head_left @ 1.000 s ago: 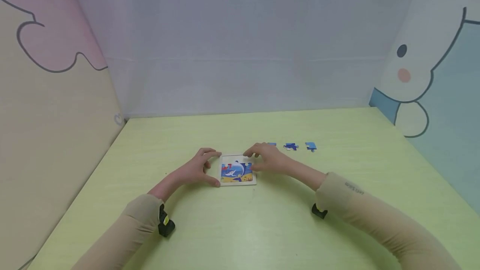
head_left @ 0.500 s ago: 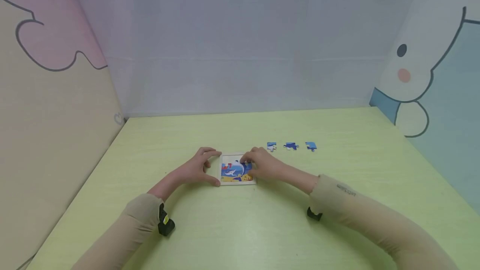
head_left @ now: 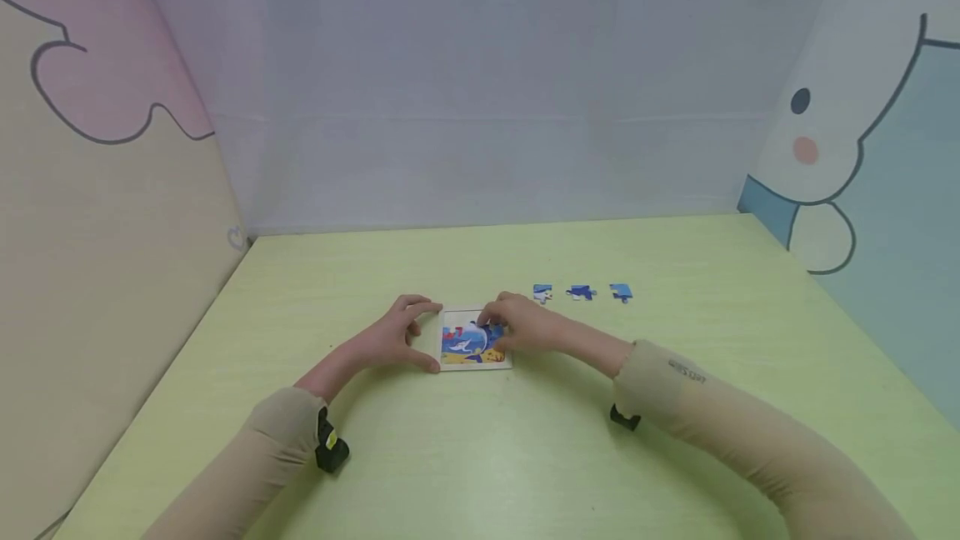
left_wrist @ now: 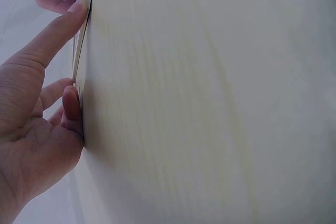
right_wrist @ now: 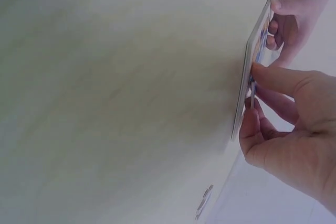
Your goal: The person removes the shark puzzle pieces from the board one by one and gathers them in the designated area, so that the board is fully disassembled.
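Observation:
A small white-rimmed jigsaw puzzle tray [head_left: 476,368] lies flat on the table, partly filled with a sea picture in blue, yellow and red. My left hand [head_left: 390,336] holds the tray's left side, thumb at the near corner and forefinger at the far one. Over the right part of the tray, my right hand [head_left: 531,324] pinches a puzzle piece [right_wrist: 253,94] between thumb and fingers. In the right wrist view that piece appears edge-on, close against the tray's surface. The fingers hide most of it in the head view.
Behind the right hand lie three loose blue puzzle pieces in a row: a left one [head_left: 542,293], a middle one [head_left: 581,293] and a right one [head_left: 621,292]. A pale curtain [head_left: 480,107] hangs behind the table [head_left: 480,457], with cartoon-printed panels on both sides.
My right hand has moved slightly left and nearer over the tray, uncovering the left loose piece. It has barely shifted in the last half second. The left hand stays at the tray's side.

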`<move>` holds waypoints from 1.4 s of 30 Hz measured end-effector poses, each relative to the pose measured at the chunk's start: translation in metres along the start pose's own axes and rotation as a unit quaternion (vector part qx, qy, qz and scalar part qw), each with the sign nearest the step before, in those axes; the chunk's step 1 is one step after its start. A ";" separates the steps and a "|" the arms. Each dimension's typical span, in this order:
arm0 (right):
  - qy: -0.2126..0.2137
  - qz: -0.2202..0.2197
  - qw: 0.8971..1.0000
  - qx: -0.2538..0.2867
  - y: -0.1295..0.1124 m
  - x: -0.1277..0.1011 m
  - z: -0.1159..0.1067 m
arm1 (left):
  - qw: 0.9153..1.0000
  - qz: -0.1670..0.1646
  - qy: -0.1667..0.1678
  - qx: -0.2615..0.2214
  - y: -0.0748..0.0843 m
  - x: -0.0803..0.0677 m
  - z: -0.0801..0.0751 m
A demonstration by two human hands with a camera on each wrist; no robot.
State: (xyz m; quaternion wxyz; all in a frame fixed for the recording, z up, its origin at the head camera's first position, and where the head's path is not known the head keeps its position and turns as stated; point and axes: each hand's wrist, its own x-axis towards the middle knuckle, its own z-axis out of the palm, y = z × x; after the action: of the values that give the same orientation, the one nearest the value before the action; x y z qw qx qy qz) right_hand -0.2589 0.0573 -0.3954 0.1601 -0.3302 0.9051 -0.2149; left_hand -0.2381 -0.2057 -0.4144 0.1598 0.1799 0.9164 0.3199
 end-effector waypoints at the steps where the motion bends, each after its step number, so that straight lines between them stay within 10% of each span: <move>1: -0.007 -0.005 1.000 -0.003 0.001 0.001 -0.001 | 1.000 -0.002 0.000 0.000 0.000 0.000 0.000; 28: 0.002 -0.031 0.999 0.014 0.011 0.000 -0.002 | 1.000 -0.004 0.003 -0.002 -0.001 0.000 0.002; 42: 0.078 -0.038 0.996 0.026 0.035 -0.025 -0.001 | 1.000 -0.006 0.006 0.002 0.000 -0.001 0.002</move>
State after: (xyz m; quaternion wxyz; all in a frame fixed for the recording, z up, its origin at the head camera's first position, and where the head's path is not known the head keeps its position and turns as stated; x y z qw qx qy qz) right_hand -0.2596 0.0979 -0.4085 0.0893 -0.3425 0.8956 -0.2696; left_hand -0.2365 -0.2048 -0.4158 0.1565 0.1725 0.9189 0.3184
